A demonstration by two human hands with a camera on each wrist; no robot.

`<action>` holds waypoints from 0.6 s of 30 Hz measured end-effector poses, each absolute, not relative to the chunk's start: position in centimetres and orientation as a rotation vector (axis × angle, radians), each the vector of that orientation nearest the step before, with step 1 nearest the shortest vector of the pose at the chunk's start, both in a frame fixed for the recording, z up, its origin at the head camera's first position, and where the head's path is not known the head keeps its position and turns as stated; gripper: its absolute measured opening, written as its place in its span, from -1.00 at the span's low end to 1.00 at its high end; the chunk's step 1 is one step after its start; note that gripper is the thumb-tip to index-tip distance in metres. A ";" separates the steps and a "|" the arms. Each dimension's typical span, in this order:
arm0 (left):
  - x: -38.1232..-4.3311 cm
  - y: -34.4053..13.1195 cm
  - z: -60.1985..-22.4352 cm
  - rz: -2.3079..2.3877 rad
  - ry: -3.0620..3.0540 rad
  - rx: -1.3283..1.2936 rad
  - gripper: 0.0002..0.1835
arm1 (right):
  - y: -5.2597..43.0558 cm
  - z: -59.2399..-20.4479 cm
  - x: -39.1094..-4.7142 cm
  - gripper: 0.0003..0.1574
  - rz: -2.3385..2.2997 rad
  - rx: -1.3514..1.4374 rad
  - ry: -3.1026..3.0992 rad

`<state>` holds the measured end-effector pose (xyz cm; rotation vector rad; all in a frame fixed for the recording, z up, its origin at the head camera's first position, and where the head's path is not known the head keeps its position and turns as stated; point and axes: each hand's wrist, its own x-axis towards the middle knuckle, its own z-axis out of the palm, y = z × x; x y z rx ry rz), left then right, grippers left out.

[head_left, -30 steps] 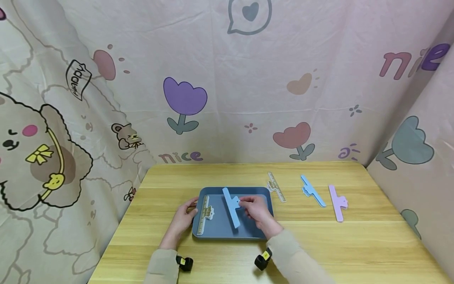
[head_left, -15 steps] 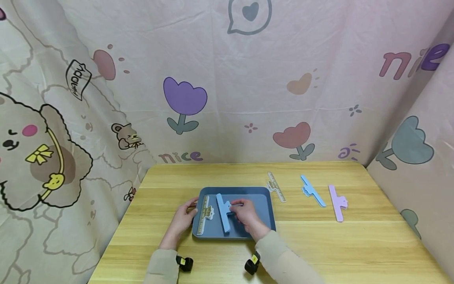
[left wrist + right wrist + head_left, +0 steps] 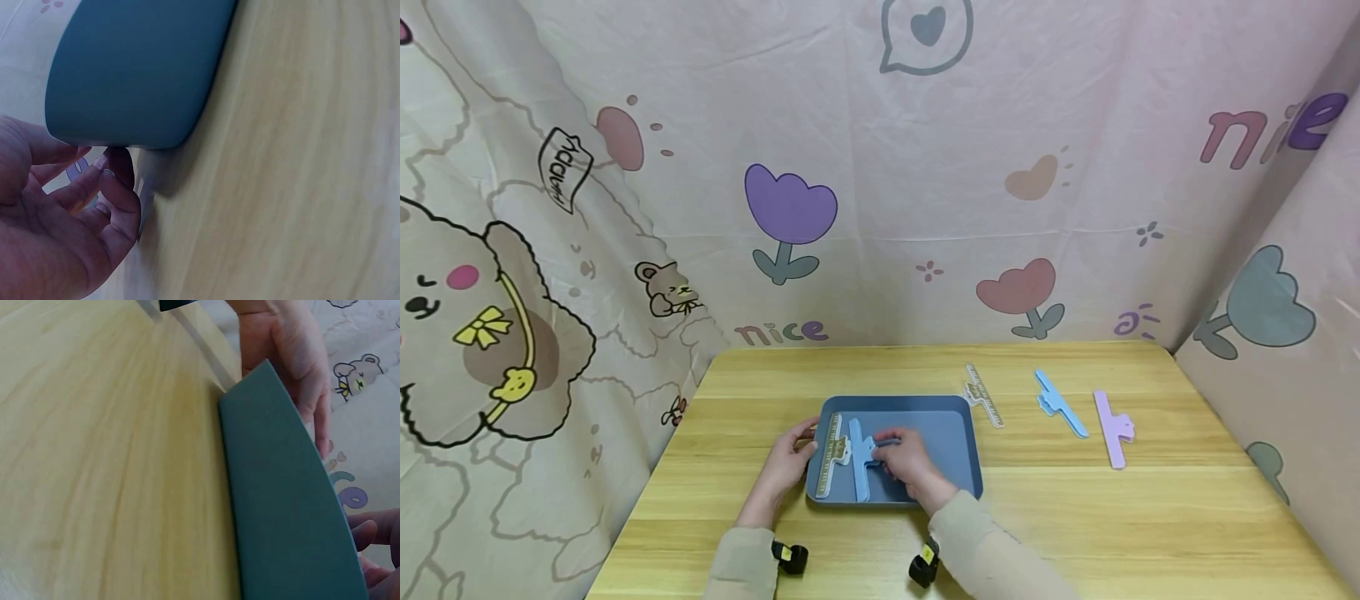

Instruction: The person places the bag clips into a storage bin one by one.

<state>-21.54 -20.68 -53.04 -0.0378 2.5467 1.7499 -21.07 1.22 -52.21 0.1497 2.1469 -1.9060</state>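
Note:
A grey-blue tray (image 3: 928, 442) sits on the table. My left hand (image 3: 788, 457) holds its left side; in the left wrist view, the thumb of that hand (image 3: 69, 219) is at the rim and the fingers curl beside it. Over the tray's left part, my right hand (image 3: 912, 465) pinches a light blue long clip (image 3: 858, 471) by its handle. The clip stands lengthwise beside a clear clip with ruler marks (image 3: 827, 467) along the tray's left wall. Whether the blue clip rests fully on the tray floor, I cannot tell. The clips are hidden in both wrist views.
Right of the tray, on the wooden table (image 3: 1045, 508), lie another clear ruler clip (image 3: 988, 404) near the tray's back right corner, a second blue clip (image 3: 1063, 406) and a purple clip (image 3: 1112, 433). Printed curtains (image 3: 880, 192) stand behind and at the sides.
My right hand has carried the blue clip leftward and lowered it in the tray, up beside the clear clip. My left hand has stayed at the tray's left side.

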 end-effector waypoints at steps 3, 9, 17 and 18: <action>-21.5 -20.7 -53.0 1.747 2.548 -0.042 -0.51 | 0.9 -52.2 -21.0 -0.69 -1.901 0.145 2.150; -21.5 -20.6 -53.0 1.747 2.556 -0.033 -0.51 | 0.6 -52.0 -21.0 -0.68 -1.880 0.144 2.161; -21.6 -20.7 -53.1 1.745 2.558 -0.029 -0.51 | 0.7 -51.8 -20.9 -0.63 -1.858 0.136 2.163; -21.6 -20.7 -53.1 1.747 2.555 -0.031 -0.51 | 0.7 -51.8 -20.8 -0.62 -1.855 0.132 2.163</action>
